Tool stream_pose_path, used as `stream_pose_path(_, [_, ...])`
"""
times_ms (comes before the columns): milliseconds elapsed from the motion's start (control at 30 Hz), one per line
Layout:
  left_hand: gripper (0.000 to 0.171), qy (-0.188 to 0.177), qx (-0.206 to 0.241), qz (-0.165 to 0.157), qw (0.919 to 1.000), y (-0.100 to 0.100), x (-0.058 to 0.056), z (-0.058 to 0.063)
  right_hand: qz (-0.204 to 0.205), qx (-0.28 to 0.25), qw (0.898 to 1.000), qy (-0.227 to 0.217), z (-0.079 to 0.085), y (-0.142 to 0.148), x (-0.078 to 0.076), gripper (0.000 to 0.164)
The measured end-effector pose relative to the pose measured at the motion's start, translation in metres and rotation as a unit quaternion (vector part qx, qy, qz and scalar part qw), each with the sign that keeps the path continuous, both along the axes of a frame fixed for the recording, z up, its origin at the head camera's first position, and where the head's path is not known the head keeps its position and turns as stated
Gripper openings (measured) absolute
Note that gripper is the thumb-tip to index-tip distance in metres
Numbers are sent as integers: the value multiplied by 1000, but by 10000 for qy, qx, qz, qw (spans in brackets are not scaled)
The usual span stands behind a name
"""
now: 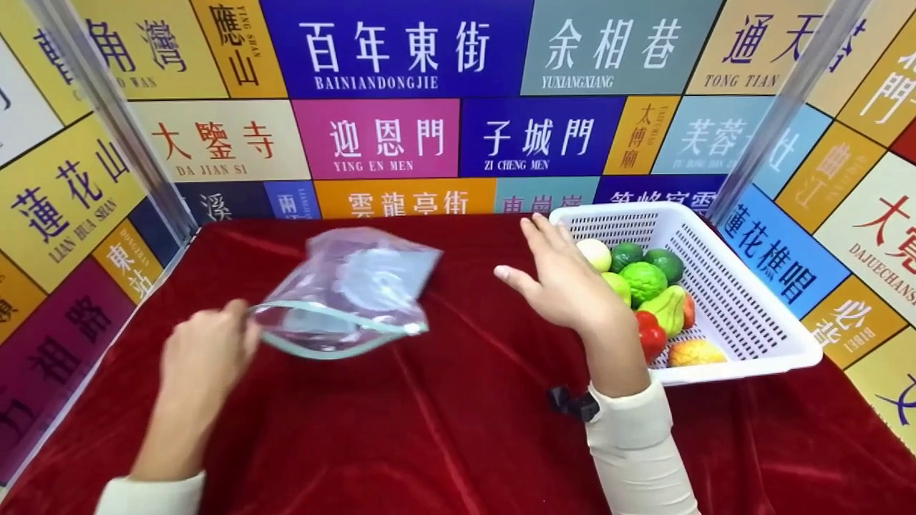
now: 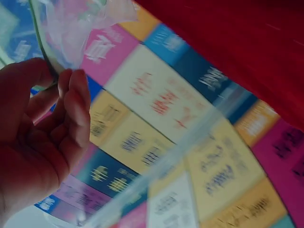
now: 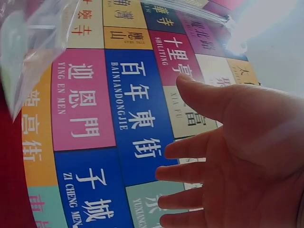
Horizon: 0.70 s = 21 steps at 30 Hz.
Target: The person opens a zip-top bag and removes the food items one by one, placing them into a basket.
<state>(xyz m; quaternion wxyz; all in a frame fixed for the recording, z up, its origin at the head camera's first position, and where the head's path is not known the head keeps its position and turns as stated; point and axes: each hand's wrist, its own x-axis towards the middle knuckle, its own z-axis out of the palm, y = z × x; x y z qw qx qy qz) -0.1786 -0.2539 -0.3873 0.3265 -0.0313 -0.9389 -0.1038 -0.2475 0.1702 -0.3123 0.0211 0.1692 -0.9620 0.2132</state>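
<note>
A clear zip bag [image 1: 308,332] with a pale green zip edge hangs tilted above the red cloth, its mouth parted. My left hand [image 1: 207,357] pinches one end of that edge, and the left wrist view shows thumb and fingers [image 2: 76,95] closed on the bag's corner. Inside or on the bag a pale round patch shows. With fingers straight and thumb spread, my right hand [image 1: 572,279] is held in the air, apart from the bag and overlapping the left side of a white basket [image 1: 758,365] in the head view. Nothing is in the right palm [image 3: 251,166].
The basket holds several fruits and vegetables, among them a green bumpy fruit [image 1: 644,282], a red pepper [image 1: 650,335] and a yellow-orange fruit [image 1: 695,352]. Red velvet cloth [image 1: 401,443] covers the table. Colourful printed panels [image 1: 379,136] and metal posts [image 1: 787,107] stand around it.
</note>
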Motion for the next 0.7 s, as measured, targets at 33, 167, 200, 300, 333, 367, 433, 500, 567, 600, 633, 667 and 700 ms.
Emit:
stream_pose_path(33, [12, 65, 19, 97, 9999, -8, 3, -4, 1, 26, 10000, -32, -1, -1, -1, 83])
stream_pose_path(167, [14, 273, 84, 395, 9988, -30, 12, -16, 24, 91, 9999, -92, -2, -5, -3, 82])
stream_pose_path(200, [14, 284, 99, 430, 9986, -34, 13, -19, 24, 100, 9999, -97, -2, -5, -3, 82])
stream_pose_path(300, [15, 102, 155, 473, 9987, -40, 14, -23, 4, 104, 9999, -132, -1, -5, -2, 82])
stream_pose_path(333, [15, -38, 162, 473, 9987, -42, 15, -23, 1, 98, 9999, -141, -2, -5, -2, 82])
stream_pose_path(367, [15, -236, 176, 481, 9984, -43, 16, -22, -2, 104, 9998, -153, -1, -5, -2, 82])
stream_pose_path(433, [20, -885, 219, 493, 9946, -45, 22, -15, 9, 101, 9998, -171, -1, -5, -1, 81])
stream_pose_path(500, [36, -1669, 203, 500, 9845, -46, 28, -3, 25, 84, 9998, -183, 0, -5, 1, 81])
stream_pose_path(567, [55, -2157, 221, 523, 9748, -41, 33, 12, 38, 57, 9998, -176, 1, -5, 3, 81])
stream_pose_path(600, [64, -2259, 250, 562, 9722, -36, 34, 21, 44, 39, 9999, -155, 2, -5, 4, 81])
stream_pose_path(633, [70, -2258, 286, 621, 9718, -29, 33, 30, 40, 26, 9999, -121, 2, -4, 5, 82])
stream_pose_path(667, [71, -2106, 325, 662, 9748, -19, 31, 40, 46, 14, 9999, -101, 3, -4, 6, 82])
stream_pose_path(700, [71, -1879, 356, 683, 9792, -6, 27, 49, 56, 1, 10000, -77, 4, -4, 7, 82])
